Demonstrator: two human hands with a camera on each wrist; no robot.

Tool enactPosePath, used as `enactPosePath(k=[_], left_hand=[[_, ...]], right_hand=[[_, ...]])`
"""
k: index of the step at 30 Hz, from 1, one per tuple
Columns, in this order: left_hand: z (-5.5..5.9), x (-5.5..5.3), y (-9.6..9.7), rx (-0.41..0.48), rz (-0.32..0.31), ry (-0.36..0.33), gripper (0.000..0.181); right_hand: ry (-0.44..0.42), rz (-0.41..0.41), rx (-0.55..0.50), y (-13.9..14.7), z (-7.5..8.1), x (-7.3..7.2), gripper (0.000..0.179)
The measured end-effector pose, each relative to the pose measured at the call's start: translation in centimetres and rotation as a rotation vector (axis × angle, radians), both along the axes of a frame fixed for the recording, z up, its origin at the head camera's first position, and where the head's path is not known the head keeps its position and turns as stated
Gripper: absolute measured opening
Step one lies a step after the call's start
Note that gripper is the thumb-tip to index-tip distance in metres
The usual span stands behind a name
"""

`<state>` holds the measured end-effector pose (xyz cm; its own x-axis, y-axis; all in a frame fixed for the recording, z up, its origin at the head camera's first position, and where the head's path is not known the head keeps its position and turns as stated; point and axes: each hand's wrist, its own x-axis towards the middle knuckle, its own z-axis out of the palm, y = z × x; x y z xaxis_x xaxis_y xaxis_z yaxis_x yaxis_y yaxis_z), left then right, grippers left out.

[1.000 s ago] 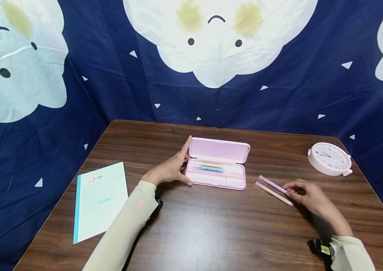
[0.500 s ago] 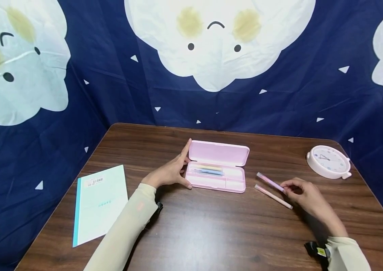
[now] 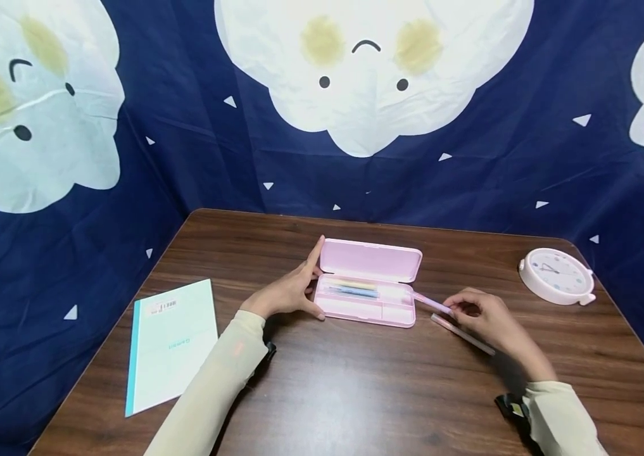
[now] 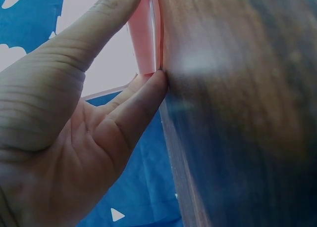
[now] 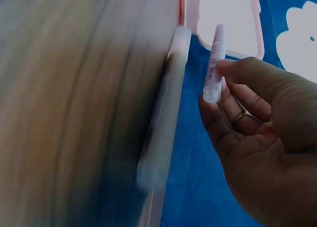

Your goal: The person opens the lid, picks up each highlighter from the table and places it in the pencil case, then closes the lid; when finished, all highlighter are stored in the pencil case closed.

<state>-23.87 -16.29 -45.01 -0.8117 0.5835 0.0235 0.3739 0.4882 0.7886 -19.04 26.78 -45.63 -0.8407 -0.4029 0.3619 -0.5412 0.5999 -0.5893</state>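
Note:
A pink pencil case (image 3: 367, 311) lies with its lid (image 3: 370, 260) raised; a yellow pen (image 3: 351, 284) and a blue pen (image 3: 354, 292) lie in its back compartment. My left hand (image 3: 289, 291) holds the case's left end, thumb at the front corner and index finger by the lid; in the left wrist view the fingers (image 4: 141, 102) touch its end. My right hand (image 3: 484, 316) pinches a purple-pink pen (image 3: 434, 304) near one end, its other end at the case's right edge. Another pen, pale with a pink end (image 3: 461, 334), lies on the table below it, blurred in the right wrist view.
A pale green notebook (image 3: 173, 345) with a blue spine lies at the left beside my forearm. At the right back lies a round pink clock (image 3: 556, 276). The brown table (image 3: 344, 392) ends at a dark blue cloud-printed cloth (image 3: 299, 177).
My right hand has lifted the purple-pink pen off the table and carried it left to the pencil case's right edge. The left hand stays on the case.

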Motion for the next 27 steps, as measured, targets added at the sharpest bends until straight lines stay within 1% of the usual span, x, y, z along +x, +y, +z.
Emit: enactPosePath(k=[4,8,9,10,12,15,16,18,20,23,27], left_hand=[[0.0,0.1,-0.4,0.001,0.019,-0.004,0.158],[-0.1,-0.1,-0.5,0.009,0.000,0.009,0.159],[-0.9,-0.7,-0.7,0.021,-0.023,0.032,0.160],[-1.0,-0.7,-0.7,0.020,-0.030,0.043,0.160],[-1.1,-0.8,-0.6,0.017,-0.037,0.058,0.161],[-1.1,-0.9,-0.5,0.007,-0.032,0.060,0.161],[-0.3,-0.3,-0.3,-0.007,-0.015,0.042,0.160],[-0.3,-0.3,-0.2,-0.010,-0.007,0.034,0.160],[-0.2,-0.3,-0.1,-0.015,0.000,0.030,0.160],[-0.1,-0.3,-0.1,-0.019,0.010,0.030,0.159],[-0.1,-0.1,-0.1,-0.016,0.006,0.025,0.159]], right_hand=[[-0.052,0.017,0.008,-2.3,0.5,-0.9,0.017],[-0.131,0.006,0.017,-4.2,0.8,-1.6,0.014],[-0.146,0.008,0.017,-4.7,0.8,-1.8,0.013],[-0.158,0.011,0.017,-5.1,0.8,-2.0,0.012],[-0.156,0.036,0.016,-5.9,0.7,-2.4,0.013],[-0.132,0.068,0.020,-7.1,0.6,-3.1,0.015],[-0.124,0.075,0.022,-7.5,0.5,-3.4,0.015],[-0.118,0.084,0.023,-8.3,0.4,-3.8,0.015],[-0.123,0.100,0.014,-9.2,0.4,-4.2,0.014],[-0.152,0.139,-0.004,-10.6,0.3,-4.8,0.011],[-0.197,0.189,-0.024,-12.1,0.4,-5.2,0.010]])
